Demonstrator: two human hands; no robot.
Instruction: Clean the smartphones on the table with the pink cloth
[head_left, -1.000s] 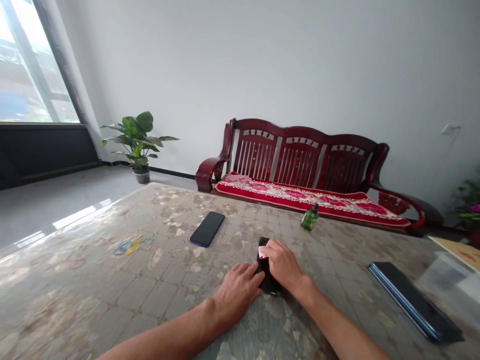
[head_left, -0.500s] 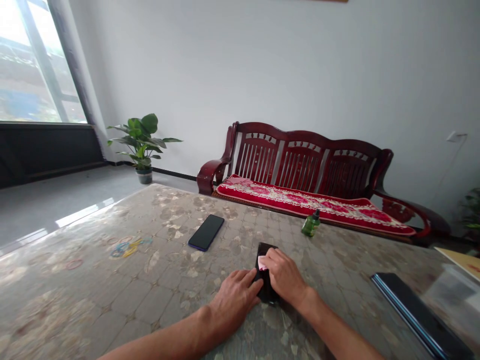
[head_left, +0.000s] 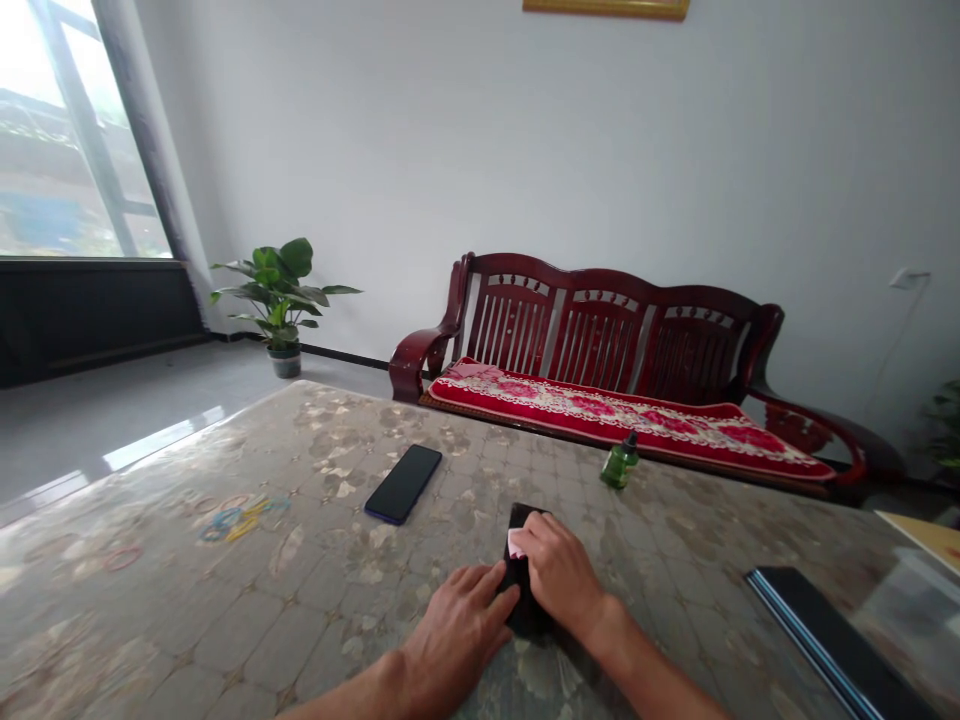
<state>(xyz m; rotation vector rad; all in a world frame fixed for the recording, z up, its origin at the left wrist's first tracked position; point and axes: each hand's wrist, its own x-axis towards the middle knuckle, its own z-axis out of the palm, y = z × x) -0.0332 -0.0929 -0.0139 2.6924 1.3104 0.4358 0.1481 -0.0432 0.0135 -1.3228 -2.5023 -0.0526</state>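
Note:
A black smartphone point(head_left: 527, 612) lies on the patterned table cover, partly hidden under both hands. My left hand point(head_left: 465, 612) rests with stretched fingers, their tips and the thumb touching the phone's left side. On top of the phone, my right hand point(head_left: 559, 572) pinches a small pale pink cloth point(head_left: 515, 543) against the dark surface; most of the cloth is covered by the fingers. Farther off to the left lies another smartphone point(head_left: 405, 484) with a dark screen and blue edge. Beyond my right hand stands a small green bottle point(head_left: 619, 466) with a dark top.
Coloured rubber bands point(head_left: 241, 520) are scattered on the left of the table point(head_left: 330, 580). At the right lie a stack of dark phone-like slabs point(head_left: 832, 640) and a clear plastic container point(head_left: 911, 605). A red wooden bench point(head_left: 585, 325) and a potted plant point(head_left: 281, 285) stand behind.
The view has tilted up slightly, so everything sits lower in the picture. My right hand keeps the pink cloth on the phone, and my left hand still touches the phone's side.

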